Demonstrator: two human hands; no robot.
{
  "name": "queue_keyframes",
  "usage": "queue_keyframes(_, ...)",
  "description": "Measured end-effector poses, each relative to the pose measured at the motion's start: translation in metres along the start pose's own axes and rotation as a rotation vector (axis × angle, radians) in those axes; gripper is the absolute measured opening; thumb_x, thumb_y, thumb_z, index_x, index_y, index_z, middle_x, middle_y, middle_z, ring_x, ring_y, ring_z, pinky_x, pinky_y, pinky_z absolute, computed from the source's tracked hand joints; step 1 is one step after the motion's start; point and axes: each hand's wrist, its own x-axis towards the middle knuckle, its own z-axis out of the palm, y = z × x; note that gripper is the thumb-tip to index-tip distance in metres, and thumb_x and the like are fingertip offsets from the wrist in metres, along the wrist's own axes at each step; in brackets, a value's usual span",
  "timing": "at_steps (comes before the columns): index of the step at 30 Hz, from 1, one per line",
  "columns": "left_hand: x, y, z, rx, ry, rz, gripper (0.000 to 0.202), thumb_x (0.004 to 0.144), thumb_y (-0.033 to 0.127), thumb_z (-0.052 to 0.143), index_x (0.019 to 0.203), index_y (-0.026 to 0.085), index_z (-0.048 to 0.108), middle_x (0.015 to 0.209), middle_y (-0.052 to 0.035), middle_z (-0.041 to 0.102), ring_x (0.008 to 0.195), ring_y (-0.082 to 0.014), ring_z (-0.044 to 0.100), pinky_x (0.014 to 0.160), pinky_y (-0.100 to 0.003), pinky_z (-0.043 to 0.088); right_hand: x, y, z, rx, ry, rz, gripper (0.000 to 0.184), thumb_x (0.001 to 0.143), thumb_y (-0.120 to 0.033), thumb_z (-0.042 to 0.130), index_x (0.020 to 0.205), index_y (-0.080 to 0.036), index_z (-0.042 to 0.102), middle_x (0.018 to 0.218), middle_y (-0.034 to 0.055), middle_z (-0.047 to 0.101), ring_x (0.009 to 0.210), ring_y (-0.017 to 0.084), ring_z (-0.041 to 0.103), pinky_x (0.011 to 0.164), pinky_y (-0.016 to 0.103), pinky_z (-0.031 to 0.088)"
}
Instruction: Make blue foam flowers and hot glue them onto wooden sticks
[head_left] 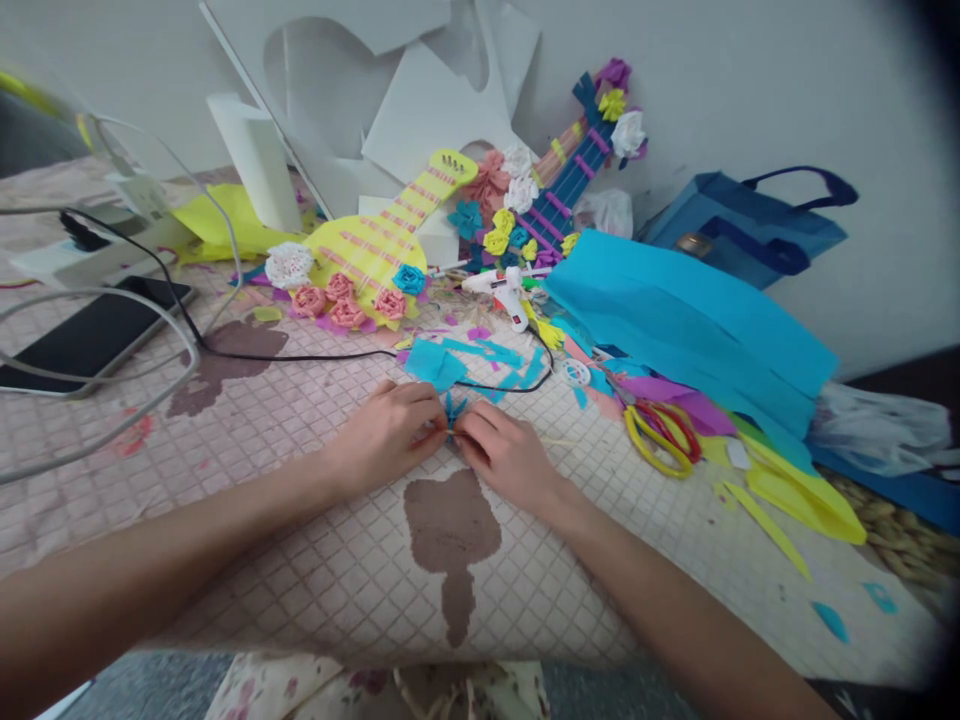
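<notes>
A small blue paper flower [453,408] with pointed petals is at the middle of the table, between my two hands. My left hand [401,425] has its thumb and fingers closed on the flower's left side. From the right, my right hand [506,450] pinches it near its base, fingers pressed together. A thin pale strip or stick [559,442] shows just beyond my right hand; I cannot tell whether it is held. Behind my fingers lie a blue paper square [435,364] and several cut blue strips [517,381].
A yellow paper guitar [367,250] and a blue one [566,190] lean at the back. A white glue gun [510,290] has its black cord crossing the table. Scissors [660,437] and blue crepe paper [690,330] lie right; a phone [82,335] lies left.
</notes>
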Motion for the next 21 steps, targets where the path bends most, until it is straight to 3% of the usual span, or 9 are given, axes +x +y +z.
queue_keyframes(5,-0.0002,-0.0002,0.0008,-0.095,0.021,0.010,0.016,0.090,0.023,0.047,0.081,0.019,0.060,0.085,-0.0038,0.058,0.078,-0.0158,0.056,0.070,-0.030,0.047,0.0018,0.0003,0.0001,0.024,-0.019,0.015,0.015,0.095,-0.023,0.041,0.090,-0.019,0.054,0.089,0.0045,0.059,0.082,0.015,0.057,0.068,0.025,0.044)
queue_keyframes(21,0.0008,0.0037,-0.0037,-0.120,-0.017,-0.045,0.012,0.087,0.017,0.052,0.080,0.015,0.062,0.083,-0.0040,0.058,0.077,-0.0144,0.056,0.068,-0.026,0.046,0.0014,-0.0008,0.0001,0.016,-0.022,0.007,0.016,0.095,-0.023,0.040,0.089,-0.019,0.054,0.089,0.0049,0.059,0.082,0.016,0.056,0.068,0.026,0.045)
